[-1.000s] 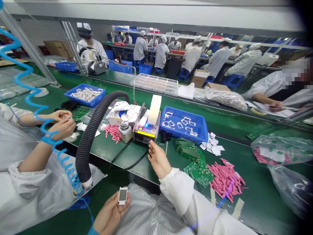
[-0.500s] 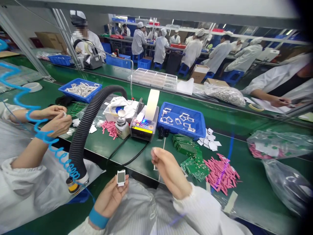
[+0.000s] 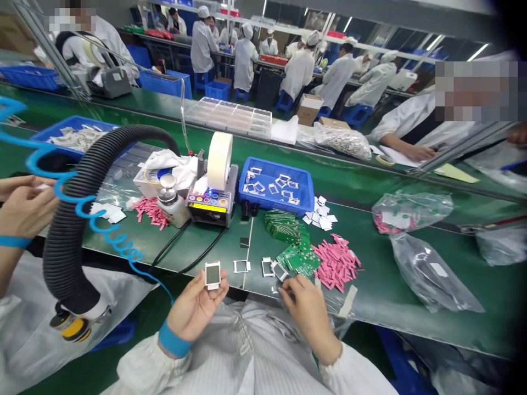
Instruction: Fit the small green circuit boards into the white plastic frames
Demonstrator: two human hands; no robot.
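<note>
**A:** What's in the left hand (image 3: 193,310)?

**B:** A small white frame (image 3: 213,275) with a dark grey window. The fingers and thumb curl loosely around it, holding it up just above the bench edge. A blue wristband (image 3: 175,339) circles that wrist.

**A:** And the right hand (image 3: 307,315)?

**B:** It's narrow, with the fingers pinched together, low over the green bench (image 3: 230,280). If there's anything between them, it's too small to tell.

**A:** What's closest to that hand?

**B:** Just ahead of the fingers lie two loose white frames (image 3: 274,269), almost touching each other. Beyond them is a heap of green circuit boards (image 3: 298,258), with pink strips (image 3: 335,263) on its right. A third frame (image 3: 241,266) lies between the two hands, further along the bench.

**A:** Further out?

**B:** Past the boards sits a blue tray of white frames (image 3: 275,186). To its left, an automatic tape dispenser (image 3: 212,192) carries a white roll. Left of the left hand, a black corrugated hose (image 3: 69,219) curves across, with a blue coiled air line (image 3: 102,219) over it. At the far left, a neighbour's hands (image 3: 24,206) work at the bench.
</note>
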